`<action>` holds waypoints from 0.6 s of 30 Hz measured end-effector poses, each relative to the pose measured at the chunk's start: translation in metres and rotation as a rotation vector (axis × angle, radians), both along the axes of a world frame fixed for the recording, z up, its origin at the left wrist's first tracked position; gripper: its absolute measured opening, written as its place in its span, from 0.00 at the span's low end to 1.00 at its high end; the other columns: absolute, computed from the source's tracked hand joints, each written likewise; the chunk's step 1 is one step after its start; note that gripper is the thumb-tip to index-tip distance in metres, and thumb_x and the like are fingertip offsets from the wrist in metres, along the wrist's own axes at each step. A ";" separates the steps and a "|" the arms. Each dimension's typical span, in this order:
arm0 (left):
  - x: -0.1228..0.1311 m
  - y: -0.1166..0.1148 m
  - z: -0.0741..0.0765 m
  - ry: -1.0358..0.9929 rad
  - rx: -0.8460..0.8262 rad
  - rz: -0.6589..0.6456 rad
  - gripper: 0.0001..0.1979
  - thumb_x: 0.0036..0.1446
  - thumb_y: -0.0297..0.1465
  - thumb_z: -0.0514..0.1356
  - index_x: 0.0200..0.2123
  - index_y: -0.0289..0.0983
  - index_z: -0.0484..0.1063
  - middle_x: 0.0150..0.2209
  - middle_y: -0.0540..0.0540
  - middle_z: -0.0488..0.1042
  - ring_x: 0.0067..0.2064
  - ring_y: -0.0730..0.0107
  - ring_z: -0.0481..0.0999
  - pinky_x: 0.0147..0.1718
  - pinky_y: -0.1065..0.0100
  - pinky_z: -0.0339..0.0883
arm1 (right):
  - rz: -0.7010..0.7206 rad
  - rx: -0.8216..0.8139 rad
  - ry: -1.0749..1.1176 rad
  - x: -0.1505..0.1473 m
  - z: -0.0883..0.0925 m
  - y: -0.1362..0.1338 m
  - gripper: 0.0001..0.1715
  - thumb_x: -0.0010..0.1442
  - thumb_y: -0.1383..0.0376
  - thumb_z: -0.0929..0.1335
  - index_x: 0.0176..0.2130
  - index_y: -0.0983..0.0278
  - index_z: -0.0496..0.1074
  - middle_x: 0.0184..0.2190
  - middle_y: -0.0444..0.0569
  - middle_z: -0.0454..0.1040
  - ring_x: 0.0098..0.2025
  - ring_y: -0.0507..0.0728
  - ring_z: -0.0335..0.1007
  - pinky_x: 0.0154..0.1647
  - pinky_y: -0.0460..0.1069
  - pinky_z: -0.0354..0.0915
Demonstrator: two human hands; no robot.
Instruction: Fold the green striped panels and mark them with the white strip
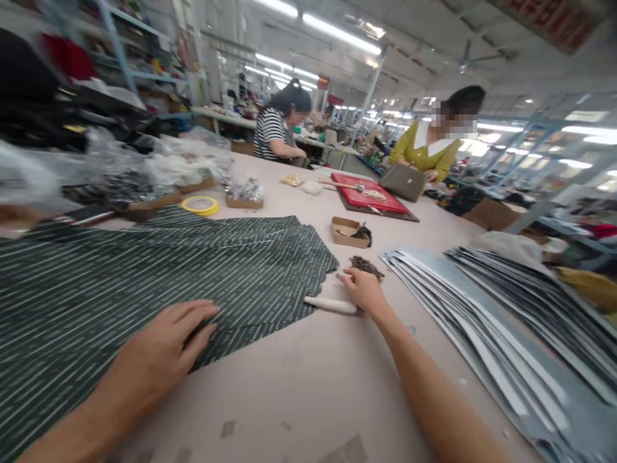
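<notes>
Left grip lies open on striped green fabric, right grip open beside white-handled tool.

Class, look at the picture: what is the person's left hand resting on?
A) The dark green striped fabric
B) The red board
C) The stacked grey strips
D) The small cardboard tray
A: the left hand lies on the dark green striped fabric, fingers spread over the cloth.

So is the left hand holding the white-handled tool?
No, the left hand rests on the striped green fabric, well away from the white-handled tool.
</notes>
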State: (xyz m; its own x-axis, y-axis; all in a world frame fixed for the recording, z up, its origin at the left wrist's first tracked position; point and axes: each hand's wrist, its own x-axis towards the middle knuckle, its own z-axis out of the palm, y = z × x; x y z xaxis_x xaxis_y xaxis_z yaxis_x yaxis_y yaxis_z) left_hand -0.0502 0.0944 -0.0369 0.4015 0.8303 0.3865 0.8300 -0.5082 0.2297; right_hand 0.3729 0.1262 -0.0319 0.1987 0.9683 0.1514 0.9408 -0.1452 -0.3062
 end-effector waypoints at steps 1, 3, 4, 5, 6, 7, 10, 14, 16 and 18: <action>-0.010 0.009 0.013 0.038 -0.014 0.055 0.20 0.64 0.43 0.49 0.51 0.44 0.74 0.54 0.43 0.76 0.56 0.53 0.75 0.58 0.51 0.72 | -0.010 -0.015 -0.010 -0.004 -0.001 0.007 0.20 0.65 0.57 0.66 0.49 0.65 0.80 0.41 0.58 0.83 0.46 0.63 0.79 0.49 0.53 0.68; -0.032 0.029 0.032 0.135 -0.076 0.165 0.21 0.63 0.42 0.51 0.53 0.39 0.73 0.57 0.39 0.73 0.59 0.50 0.72 0.61 0.49 0.68 | -0.027 -0.050 -0.029 -0.008 -0.004 0.020 0.21 0.64 0.56 0.67 0.46 0.67 0.81 0.40 0.62 0.83 0.45 0.67 0.79 0.46 0.55 0.68; -0.042 0.038 0.039 0.165 -0.095 0.203 0.22 0.61 0.41 0.53 0.53 0.38 0.72 0.58 0.38 0.72 0.59 0.49 0.71 0.61 0.48 0.68 | -0.030 -0.067 -0.036 -0.007 -0.006 0.025 0.20 0.63 0.55 0.67 0.43 0.66 0.82 0.39 0.62 0.83 0.44 0.67 0.79 0.44 0.55 0.68; -0.052 0.047 0.043 0.191 -0.115 0.226 0.22 0.61 0.41 0.54 0.54 0.38 0.72 0.58 0.38 0.72 0.59 0.49 0.71 0.61 0.48 0.68 | -0.030 -0.083 -0.042 -0.005 -0.008 0.029 0.20 0.63 0.54 0.67 0.40 0.65 0.82 0.38 0.61 0.83 0.42 0.68 0.79 0.42 0.55 0.68; -0.060 0.055 0.046 0.208 -0.129 0.235 0.22 0.60 0.41 0.55 0.55 0.38 0.71 0.59 0.39 0.72 0.60 0.49 0.71 0.60 0.49 0.68 | -0.028 -0.097 -0.047 -0.003 -0.009 0.033 0.20 0.62 0.53 0.67 0.37 0.64 0.82 0.37 0.60 0.83 0.41 0.68 0.79 0.41 0.55 0.67; -0.066 0.063 0.047 0.219 -0.138 0.234 0.23 0.60 0.40 0.57 0.56 0.39 0.71 0.59 0.40 0.71 0.60 0.50 0.71 0.61 0.51 0.68 | -0.025 -0.110 -0.051 0.000 -0.010 0.035 0.19 0.61 0.53 0.67 0.35 0.63 0.82 0.35 0.59 0.83 0.40 0.67 0.79 0.39 0.54 0.67; -0.075 0.083 0.045 0.237 -0.148 0.207 0.23 0.61 0.38 0.57 0.59 0.41 0.68 0.63 0.41 0.69 0.64 0.53 0.67 0.64 0.54 0.64 | -0.018 -0.147 -0.057 0.008 -0.009 0.037 0.17 0.58 0.54 0.68 0.27 0.60 0.80 0.27 0.53 0.82 0.34 0.65 0.79 0.34 0.53 0.65; -0.079 0.107 0.046 0.252 -0.148 0.200 0.23 0.62 0.36 0.57 0.60 0.39 0.68 0.63 0.40 0.69 0.64 0.53 0.66 0.64 0.54 0.62 | -0.008 -0.130 -0.068 0.011 -0.008 0.033 0.14 0.54 0.57 0.68 0.20 0.58 0.75 0.22 0.50 0.79 0.30 0.64 0.77 0.34 0.53 0.66; -0.080 0.115 0.047 0.263 -0.139 0.209 0.23 0.61 0.36 0.57 0.59 0.39 0.69 0.61 0.41 0.71 0.62 0.52 0.68 0.62 0.55 0.64 | -0.014 -0.104 -0.070 0.011 -0.008 0.030 0.12 0.52 0.59 0.68 0.20 0.58 0.75 0.23 0.51 0.80 0.32 0.65 0.78 0.36 0.54 0.66; -0.081 0.117 0.050 0.273 -0.117 0.219 0.22 0.61 0.36 0.59 0.57 0.39 0.70 0.58 0.41 0.72 0.60 0.52 0.69 0.60 0.55 0.66 | -0.032 -0.080 -0.057 0.010 -0.009 0.028 0.10 0.51 0.61 0.67 0.22 0.57 0.76 0.26 0.52 0.81 0.34 0.66 0.78 0.37 0.54 0.67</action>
State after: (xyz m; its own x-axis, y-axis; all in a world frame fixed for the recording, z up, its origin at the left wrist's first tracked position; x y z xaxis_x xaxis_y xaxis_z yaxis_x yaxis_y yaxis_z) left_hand -0.1308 0.2119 0.0127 0.2848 0.9401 0.1873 0.9549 -0.2953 0.0305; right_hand 0.3832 0.1544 -0.0407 0.2234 0.9710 0.0854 0.9508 -0.1978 -0.2383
